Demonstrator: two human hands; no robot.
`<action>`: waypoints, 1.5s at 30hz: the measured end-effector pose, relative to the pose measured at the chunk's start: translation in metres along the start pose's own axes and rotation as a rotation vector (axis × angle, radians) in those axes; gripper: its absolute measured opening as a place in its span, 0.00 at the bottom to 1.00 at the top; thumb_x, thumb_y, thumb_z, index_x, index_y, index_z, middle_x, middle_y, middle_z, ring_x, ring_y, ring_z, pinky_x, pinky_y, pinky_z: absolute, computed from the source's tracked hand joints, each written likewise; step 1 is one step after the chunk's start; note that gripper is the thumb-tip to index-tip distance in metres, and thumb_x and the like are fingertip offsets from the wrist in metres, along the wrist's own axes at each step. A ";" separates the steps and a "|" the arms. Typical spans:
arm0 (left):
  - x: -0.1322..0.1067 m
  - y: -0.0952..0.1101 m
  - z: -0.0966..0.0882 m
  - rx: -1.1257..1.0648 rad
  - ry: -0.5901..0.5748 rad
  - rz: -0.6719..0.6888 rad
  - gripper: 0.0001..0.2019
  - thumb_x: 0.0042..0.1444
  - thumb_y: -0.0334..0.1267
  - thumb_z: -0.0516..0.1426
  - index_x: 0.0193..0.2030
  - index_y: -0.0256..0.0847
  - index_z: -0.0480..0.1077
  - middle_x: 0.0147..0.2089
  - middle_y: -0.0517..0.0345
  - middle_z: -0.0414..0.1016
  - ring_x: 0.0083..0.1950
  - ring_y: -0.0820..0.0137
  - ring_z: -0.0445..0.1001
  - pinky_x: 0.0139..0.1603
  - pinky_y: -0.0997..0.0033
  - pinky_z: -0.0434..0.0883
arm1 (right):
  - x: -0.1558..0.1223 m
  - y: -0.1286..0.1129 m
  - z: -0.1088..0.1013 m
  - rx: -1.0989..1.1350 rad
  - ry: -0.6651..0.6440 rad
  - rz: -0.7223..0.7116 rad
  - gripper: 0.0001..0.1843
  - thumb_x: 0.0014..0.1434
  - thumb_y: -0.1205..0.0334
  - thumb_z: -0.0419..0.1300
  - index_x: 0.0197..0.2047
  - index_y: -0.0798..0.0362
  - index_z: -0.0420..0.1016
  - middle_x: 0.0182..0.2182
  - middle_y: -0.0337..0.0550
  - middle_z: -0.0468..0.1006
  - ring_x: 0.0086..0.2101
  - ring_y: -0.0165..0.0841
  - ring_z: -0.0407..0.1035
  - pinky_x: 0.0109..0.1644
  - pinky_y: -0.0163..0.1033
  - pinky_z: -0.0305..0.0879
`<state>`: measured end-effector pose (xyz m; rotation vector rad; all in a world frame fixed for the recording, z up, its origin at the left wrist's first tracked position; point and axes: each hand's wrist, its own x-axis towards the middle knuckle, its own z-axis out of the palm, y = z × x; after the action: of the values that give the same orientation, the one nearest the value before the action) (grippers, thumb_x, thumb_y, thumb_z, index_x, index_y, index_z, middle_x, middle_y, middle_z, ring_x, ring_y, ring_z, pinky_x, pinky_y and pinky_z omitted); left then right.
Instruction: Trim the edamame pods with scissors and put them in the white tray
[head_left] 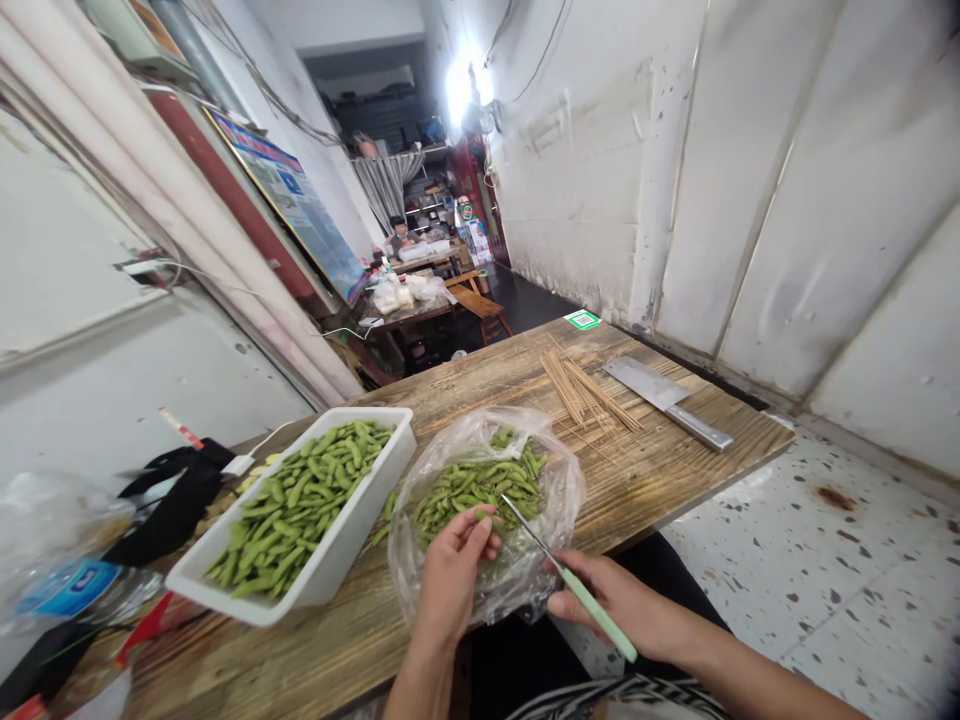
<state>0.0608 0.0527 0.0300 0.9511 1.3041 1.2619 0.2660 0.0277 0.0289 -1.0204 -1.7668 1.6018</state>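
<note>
Nearest the camera, the right hand is closed around the pale green handle of a paring knife, whose thin blade slants up and left toward the left hand. The left hand's fingertips are pinched on an edamame pod at the near edge of the heap in an open plastic bag. Blade tip and pod are close, but whether they touch cannot be told. The bagged pods form a fair mound, so by the look of it a good share remains to be handled. Just to the left, touching the bag, a white tray is heaped almost to its rim with pods — the larger portion, it seems, already sits there. Farther along the wooden table lie a loose fan of bamboo skewers and, beside them, a cleaver flat on the boards, both untouched.
</note>
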 end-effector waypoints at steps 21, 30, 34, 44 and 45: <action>-0.011 0.010 0.000 0.383 -0.221 -0.019 0.18 0.50 0.52 0.55 0.27 0.36 0.71 0.20 0.63 0.61 0.22 0.75 0.57 0.24 0.76 0.54 | 0.008 0.004 0.000 -0.139 0.026 -0.022 0.15 0.53 0.52 0.61 0.34 0.57 0.74 0.26 0.35 0.70 0.28 0.29 0.62 0.30 0.29 0.56; 0.015 0.024 -0.025 -0.028 0.024 -0.061 0.09 0.43 0.41 0.57 0.30 0.39 0.66 0.27 0.61 0.69 0.28 0.71 0.69 0.26 0.74 0.63 | 0.008 0.009 -0.001 0.284 -0.040 0.243 0.25 0.49 0.40 0.59 0.36 0.54 0.63 0.12 0.25 0.56 0.11 0.21 0.51 0.12 0.26 0.51; 0.033 0.015 -0.032 0.503 0.088 0.093 0.09 0.47 0.41 0.54 0.30 0.39 0.71 0.24 0.60 0.68 0.27 0.69 0.68 0.28 0.71 0.63 | 0.005 0.009 -0.001 0.350 -0.055 0.253 0.24 0.48 0.43 0.61 0.36 0.55 0.65 0.12 0.25 0.59 0.11 0.20 0.52 0.11 0.24 0.53; 0.053 0.022 -0.023 1.441 -0.144 0.300 0.06 0.49 0.31 0.56 0.34 0.41 0.71 0.39 0.51 0.72 0.41 0.64 0.71 0.42 0.69 0.63 | 0.005 0.016 0.001 0.365 -0.047 0.262 0.25 0.48 0.42 0.61 0.36 0.55 0.64 0.12 0.25 0.58 0.11 0.20 0.52 0.11 0.25 0.53; 0.052 0.024 -0.023 1.402 -0.153 0.318 0.05 0.48 0.31 0.56 0.33 0.41 0.70 0.38 0.53 0.72 0.40 0.65 0.70 0.41 0.70 0.63 | 0.004 0.017 0.001 0.359 -0.050 0.260 0.25 0.48 0.41 0.60 0.37 0.55 0.63 0.13 0.25 0.58 0.11 0.20 0.52 0.12 0.25 0.53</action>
<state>0.0280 0.1030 0.0434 2.2118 1.9295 0.2769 0.2658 0.0309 0.0114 -1.0709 -1.3459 2.0289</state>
